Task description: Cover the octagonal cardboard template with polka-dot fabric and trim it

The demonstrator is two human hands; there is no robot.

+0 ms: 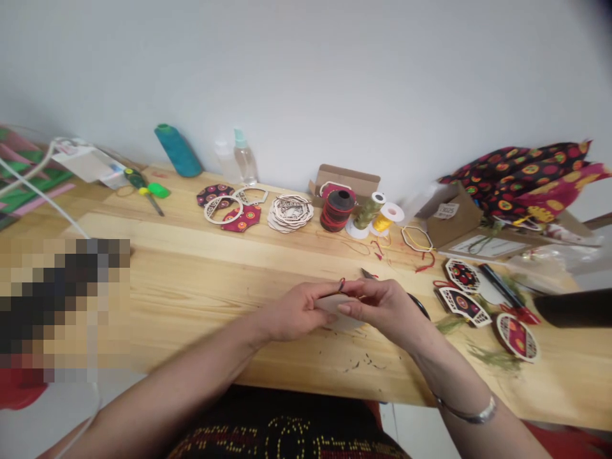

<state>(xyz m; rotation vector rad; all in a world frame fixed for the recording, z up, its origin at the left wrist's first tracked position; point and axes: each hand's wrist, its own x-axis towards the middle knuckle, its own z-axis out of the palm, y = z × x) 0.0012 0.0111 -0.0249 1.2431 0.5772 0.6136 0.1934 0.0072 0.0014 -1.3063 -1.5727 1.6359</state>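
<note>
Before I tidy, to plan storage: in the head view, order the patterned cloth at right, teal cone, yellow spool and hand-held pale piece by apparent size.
1. Patterned cloth
2. Teal cone
3. Yellow spool
Unranked: the pale piece; fingers cover part of it.

Spools (368, 214) (fabric (521, 182) too) suggest a craft workshop.

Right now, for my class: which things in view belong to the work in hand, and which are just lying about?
Likely in the work:
pale flat piece, held by left hand and right hand
apparent scissors, partly hidden
stacked openwork frames
yellow thread spool

Apparently just lying about:
screwdriver-like tool
teal-capped clear bottle
black cylinder
</note>
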